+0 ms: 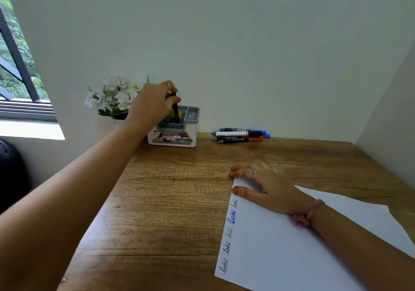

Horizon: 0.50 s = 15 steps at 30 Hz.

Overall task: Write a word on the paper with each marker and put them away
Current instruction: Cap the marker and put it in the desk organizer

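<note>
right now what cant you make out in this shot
All in the head view:
- Black marker: lower end sunk in the organizer, top covered by the left hand.
- Organizer's contents: hidden by its walls and that hand.
- Organizer label: print too small and cut off.
- Loose markers: stacked, so the count is unclear.
- Paper: cut off at the bottom edge, partly under the right hand, whose fingers are blurred.

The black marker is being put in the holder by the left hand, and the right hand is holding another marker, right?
Not quite. In the head view the right hand holds nothing; it lies flat on the paper. The left hand does lower the black marker into the holder.
</note>
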{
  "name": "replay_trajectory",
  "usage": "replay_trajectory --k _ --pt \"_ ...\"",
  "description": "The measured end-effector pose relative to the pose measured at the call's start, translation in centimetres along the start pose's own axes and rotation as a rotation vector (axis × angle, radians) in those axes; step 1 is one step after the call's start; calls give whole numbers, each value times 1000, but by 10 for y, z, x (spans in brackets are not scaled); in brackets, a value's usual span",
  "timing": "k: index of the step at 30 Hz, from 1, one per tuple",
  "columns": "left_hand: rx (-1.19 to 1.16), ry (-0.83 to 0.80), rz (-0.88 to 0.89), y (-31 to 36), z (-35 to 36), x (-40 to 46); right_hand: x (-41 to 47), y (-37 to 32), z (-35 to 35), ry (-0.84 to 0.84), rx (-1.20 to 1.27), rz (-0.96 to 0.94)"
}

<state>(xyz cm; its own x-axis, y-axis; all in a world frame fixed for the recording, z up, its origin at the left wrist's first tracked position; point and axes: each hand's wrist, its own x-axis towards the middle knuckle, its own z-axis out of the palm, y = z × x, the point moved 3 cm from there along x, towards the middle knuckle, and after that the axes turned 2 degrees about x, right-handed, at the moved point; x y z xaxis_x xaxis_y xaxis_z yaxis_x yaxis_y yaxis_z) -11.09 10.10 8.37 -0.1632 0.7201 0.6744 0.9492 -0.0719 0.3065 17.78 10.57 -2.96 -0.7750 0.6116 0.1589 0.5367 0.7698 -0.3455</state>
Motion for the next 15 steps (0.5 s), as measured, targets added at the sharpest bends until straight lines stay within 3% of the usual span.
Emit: replay_trajectory --k 7,15 --pt "158 -68 29 -4 6 4 1 1 1 -4 9 9" --pt "28 5 3 -2 0 -3 0 0 1 2 13 10"
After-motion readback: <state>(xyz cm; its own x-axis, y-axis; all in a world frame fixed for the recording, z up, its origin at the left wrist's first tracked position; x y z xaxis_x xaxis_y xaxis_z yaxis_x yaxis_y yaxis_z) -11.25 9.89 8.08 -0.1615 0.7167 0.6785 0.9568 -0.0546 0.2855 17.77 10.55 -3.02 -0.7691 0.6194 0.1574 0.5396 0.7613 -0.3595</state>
